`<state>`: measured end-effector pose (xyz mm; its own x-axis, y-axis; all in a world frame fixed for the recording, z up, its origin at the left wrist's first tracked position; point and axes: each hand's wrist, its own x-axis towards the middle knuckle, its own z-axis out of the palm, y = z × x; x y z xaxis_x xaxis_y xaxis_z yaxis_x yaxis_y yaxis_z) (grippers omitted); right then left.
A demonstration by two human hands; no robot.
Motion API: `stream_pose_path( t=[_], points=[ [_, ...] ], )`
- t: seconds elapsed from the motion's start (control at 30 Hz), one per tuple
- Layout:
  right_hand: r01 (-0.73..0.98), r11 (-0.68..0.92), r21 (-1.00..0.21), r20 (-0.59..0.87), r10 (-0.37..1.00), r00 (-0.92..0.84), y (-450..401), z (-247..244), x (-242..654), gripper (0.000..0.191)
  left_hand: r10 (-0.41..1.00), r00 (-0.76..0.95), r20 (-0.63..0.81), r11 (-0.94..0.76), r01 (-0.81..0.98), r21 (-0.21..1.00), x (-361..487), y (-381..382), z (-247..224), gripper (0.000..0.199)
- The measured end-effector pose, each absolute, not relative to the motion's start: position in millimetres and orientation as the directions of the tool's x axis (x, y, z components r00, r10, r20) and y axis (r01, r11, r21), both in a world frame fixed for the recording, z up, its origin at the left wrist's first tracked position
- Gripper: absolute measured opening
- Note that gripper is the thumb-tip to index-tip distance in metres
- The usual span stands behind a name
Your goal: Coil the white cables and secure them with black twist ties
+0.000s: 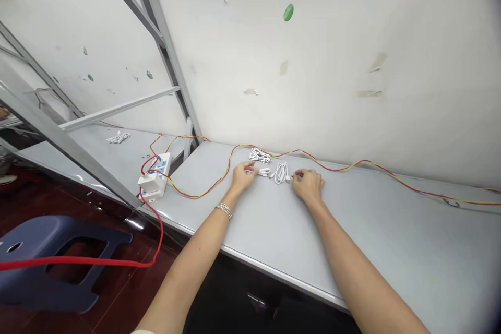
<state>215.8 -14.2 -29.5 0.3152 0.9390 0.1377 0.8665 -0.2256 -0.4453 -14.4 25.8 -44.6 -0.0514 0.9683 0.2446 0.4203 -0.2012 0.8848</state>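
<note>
My left hand (pixel 243 176) rests on the grey table, its fingers bent at the end of a small white cable piece (pixel 264 172). Just behind it lies a coiled white cable bundle (pixel 259 155). Between my two hands sits another looped white cable (pixel 281 173) with a USB plug at its right. My right hand (pixel 307 184) is to the right of that plug, fingers curled by a thin dark wire (pixel 296 175). Whether its fingertips grip the wire is too small to tell.
A red and yellow wire (pixel 340 169) runs along the wall. At left are a white power strip (pixel 159 176) with a red cord, a metal frame (pixel 168 47), another white cable bundle (pixel 118 138) and a blue stool (pixel 50 261) on the floor.
</note>
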Motion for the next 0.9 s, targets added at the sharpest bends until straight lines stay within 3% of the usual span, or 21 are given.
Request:
stream_pose_path(
  t=[0.37,0.53,0.67,0.9],
  points=[
    [0.873,-0.216,-0.437,0.111,0.950,0.291,-11,-30,219,0.042,0.973,0.005,0.229,-0.187,0.591,0.785,-12,14,-27,0.043],
    [0.891,-0.215,-0.400,0.100,0.956,0.276,-10,-30,221,0.042,0.982,0.014,0.187,-0.162,0.562,0.811,-11,15,-28,0.048],
    [0.896,-0.239,-0.374,0.047,0.960,0.276,-4,-36,227,0.045,0.976,0.002,0.217,-0.184,0.536,0.824,-10,16,-29,0.036],
    [0.906,-0.229,-0.356,0.041,0.965,0.260,5,-42,233,0.046,0.978,-0.023,0.206,-0.163,0.524,0.836,-11,14,-27,0.033]
  ],
)
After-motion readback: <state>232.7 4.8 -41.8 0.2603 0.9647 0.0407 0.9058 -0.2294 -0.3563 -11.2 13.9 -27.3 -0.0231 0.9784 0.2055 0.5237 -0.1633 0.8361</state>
